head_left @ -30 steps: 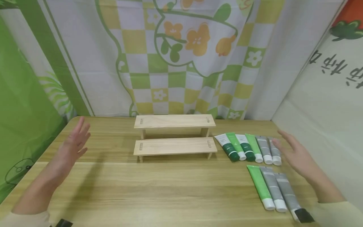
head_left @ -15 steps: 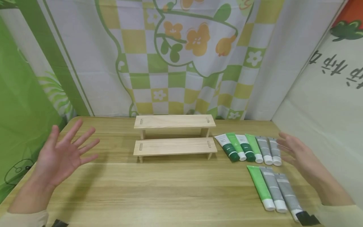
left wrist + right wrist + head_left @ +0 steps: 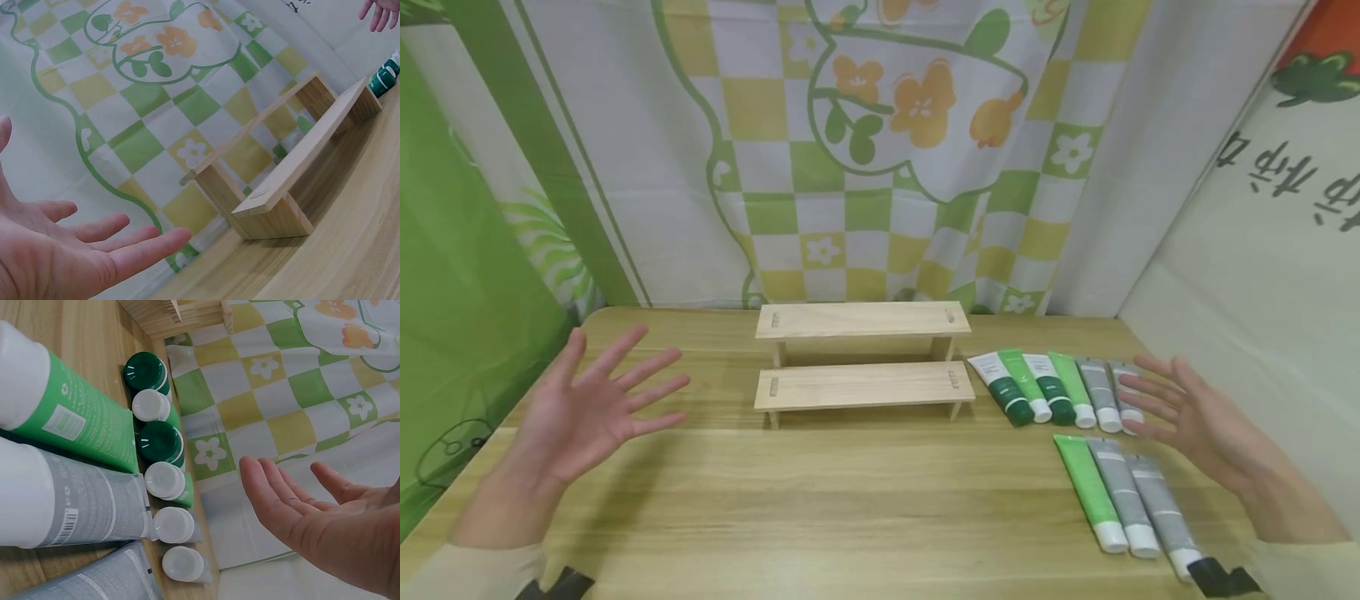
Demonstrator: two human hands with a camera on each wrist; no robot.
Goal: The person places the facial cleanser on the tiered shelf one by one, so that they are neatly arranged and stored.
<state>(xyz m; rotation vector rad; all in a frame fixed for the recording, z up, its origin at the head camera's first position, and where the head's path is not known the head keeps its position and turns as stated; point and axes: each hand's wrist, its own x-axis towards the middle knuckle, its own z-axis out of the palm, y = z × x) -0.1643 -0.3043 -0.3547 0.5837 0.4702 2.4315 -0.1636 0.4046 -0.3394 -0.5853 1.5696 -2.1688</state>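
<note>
My left hand (image 3: 587, 417) is raised over the table's left side, palm showing and fingers spread, holding nothing. On the right, my right hand (image 3: 1206, 425) hovers beside the tubes, fingers extended and nothing in them. Nearest to it lies a back row of squeeze tubes: white-and-green ones (image 3: 1005, 390), light green ones, and grey ones (image 3: 1099, 396). In front of that row lie a light green tube (image 3: 1092, 493) and two grey tubes (image 3: 1161, 510). A two-tier wooden stand (image 3: 865, 386) is at the middle back; the left wrist view shows its end (image 3: 275, 219).
The wooden table (image 3: 820, 500) backs onto a checked floral curtain (image 3: 917, 167). A green cloth (image 3: 467, 275) hangs at the left and a white printed panel (image 3: 1262, 250) stands at the right. A thin black wire (image 3: 445, 446) shows beyond the left edge.
My left hand has turned its palm into view, spread its fingers and shifted slightly right. My right hand has rotated, its fingers now fanned toward the middle. Tubes and stand have stayed put.
</note>
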